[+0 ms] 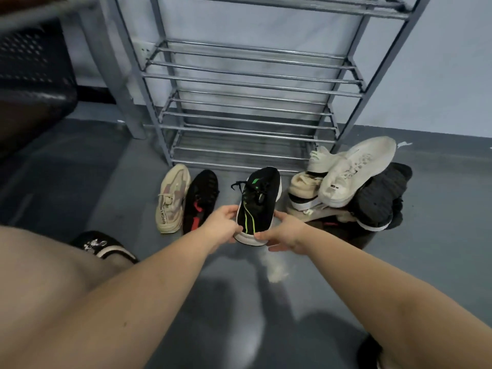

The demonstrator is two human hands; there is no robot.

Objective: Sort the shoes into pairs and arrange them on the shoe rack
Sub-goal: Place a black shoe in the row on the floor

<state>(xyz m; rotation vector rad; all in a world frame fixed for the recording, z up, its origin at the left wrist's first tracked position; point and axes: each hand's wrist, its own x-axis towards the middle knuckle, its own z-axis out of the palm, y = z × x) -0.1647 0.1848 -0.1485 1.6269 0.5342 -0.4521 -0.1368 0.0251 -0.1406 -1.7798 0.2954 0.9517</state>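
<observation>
A black sneaker with green stripes and a white sole [259, 203] is held at its heel, toe pointing toward the rack. My left hand [222, 226] grips its left side and my right hand [283, 231] grips its right side. To its left on the floor lie a beige sneaker [171, 199] and a black shoe with red marks [201, 199], side by side. On the right is a heap: a white sneaker [354, 171] on top, a cream shoe [303, 189] and a black knit shoe [378, 198]. The grey metal shoe rack [247, 83] stands behind, its shelves bare.
The rack stands against a pale wall on a grey floor. A dark perforated chair [32, 83] is at the left, beside a grey metal leg [117, 83]. My own foot in a black slipper [103, 246] rests at the lower left.
</observation>
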